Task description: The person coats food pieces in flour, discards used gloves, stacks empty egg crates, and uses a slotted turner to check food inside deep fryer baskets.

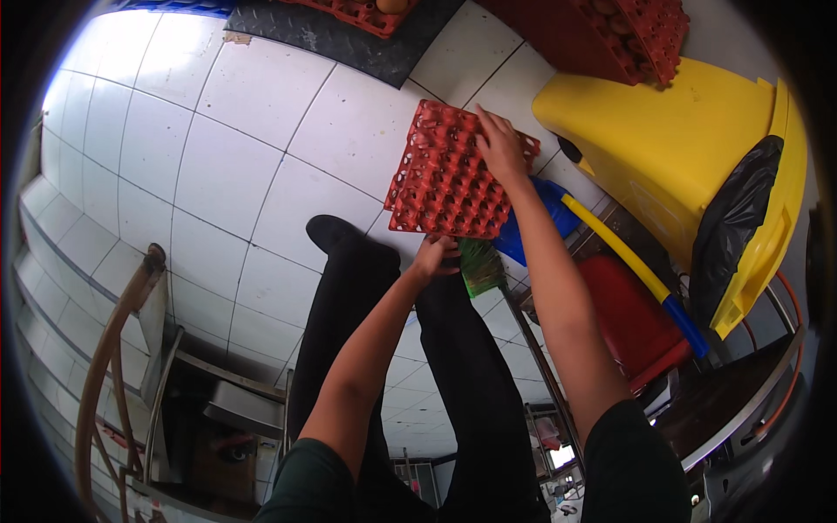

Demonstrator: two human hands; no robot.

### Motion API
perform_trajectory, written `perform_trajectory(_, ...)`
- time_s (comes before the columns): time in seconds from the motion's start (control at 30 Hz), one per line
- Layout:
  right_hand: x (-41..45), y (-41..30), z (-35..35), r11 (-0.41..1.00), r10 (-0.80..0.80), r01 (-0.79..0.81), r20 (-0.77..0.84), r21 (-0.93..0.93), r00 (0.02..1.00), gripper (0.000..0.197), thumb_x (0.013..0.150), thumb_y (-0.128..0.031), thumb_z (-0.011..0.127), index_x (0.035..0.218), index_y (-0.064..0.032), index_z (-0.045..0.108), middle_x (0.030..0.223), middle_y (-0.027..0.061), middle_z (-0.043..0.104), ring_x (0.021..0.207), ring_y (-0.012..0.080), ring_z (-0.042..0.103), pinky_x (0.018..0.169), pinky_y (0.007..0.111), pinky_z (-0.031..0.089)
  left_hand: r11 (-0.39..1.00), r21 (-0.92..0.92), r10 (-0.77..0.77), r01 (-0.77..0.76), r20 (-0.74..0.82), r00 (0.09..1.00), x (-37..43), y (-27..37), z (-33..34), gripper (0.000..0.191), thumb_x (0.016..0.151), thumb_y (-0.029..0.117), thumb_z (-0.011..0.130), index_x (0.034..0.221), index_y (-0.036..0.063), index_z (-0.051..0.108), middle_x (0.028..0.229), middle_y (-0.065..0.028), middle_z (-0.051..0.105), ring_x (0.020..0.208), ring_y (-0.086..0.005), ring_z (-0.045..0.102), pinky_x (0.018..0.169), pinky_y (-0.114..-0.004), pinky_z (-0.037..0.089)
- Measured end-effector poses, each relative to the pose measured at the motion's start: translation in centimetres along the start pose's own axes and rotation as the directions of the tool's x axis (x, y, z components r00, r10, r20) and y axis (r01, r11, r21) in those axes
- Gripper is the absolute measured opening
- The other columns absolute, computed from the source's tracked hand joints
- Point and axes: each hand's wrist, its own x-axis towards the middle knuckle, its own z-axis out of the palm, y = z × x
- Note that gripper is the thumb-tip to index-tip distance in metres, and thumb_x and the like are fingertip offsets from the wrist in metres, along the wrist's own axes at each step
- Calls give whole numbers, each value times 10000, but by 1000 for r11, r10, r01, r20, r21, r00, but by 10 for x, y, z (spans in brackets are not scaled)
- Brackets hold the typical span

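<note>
Before me, between my hands, is a stack of red plastic egg trays [451, 173], slightly out of line with each other; no eggs show on the top one. My right hand [503, 147] lies over the far right part of the stack, fingers spread across it. My left hand [437, 256] is at the near edge, its fingers just under the rim; part of them is hidden, and I cannot tell how firmly they hold. Past the trays, red egg trays holding brown eggs [392, 5] rest on a black textured mat [320, 36].
A yellow wheeled bin [654, 124] with a black liner lies at the right, beside more red trays of eggs [637, 39]. Near my right arm are a blue dustpan [539, 219], a green-bristled broom [482, 267] and a red container [628, 320]. A metal frame [108, 340] stands left.
</note>
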Motion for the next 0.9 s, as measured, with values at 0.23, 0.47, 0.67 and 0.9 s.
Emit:
perform_trajectory(0.23,-29,1,41,980,178,-186,-111,-64,978,482,797,-145,586,1251,-54,454,1283,222,428,1214,382,372,1025,468,302,528,848,395,51,-298,869,-5,25,-21,353,834,264,533,1109,43,550,1058,-169,590,979,-324,580,782,-406,479)
perform_trajectory(0.47,-98,28,60,826,549,-552,-391,117,738,496,795,-100,578,1253,-38,399,1311,250,372,1222,396,351,1018,467,292,354,909,899,-221,-265,349,13,78,-65,426,789,108,590,1190,23,475,1132,-213,523,1050,-355,510,888,-393,407)
perform_trajectory(0.67,-129,37,64,158,829,-773,342,615,442,386,798,-126,628,1118,-28,436,1097,138,548,917,209,568,770,333,473,791,461,488,-402,-80,869,39,111,-70,428,838,179,590,1183,-37,459,1114,-205,518,953,-266,556,820,-341,454)
perform_trajectory(0.9,-133,-14,40,273,806,-657,206,703,555,343,785,-61,645,1077,-18,470,994,90,541,880,182,536,778,302,443,537,653,757,-534,-96,646,3,109,-105,301,873,172,566,1075,-21,456,1010,-142,516,904,-202,544,755,-317,470)
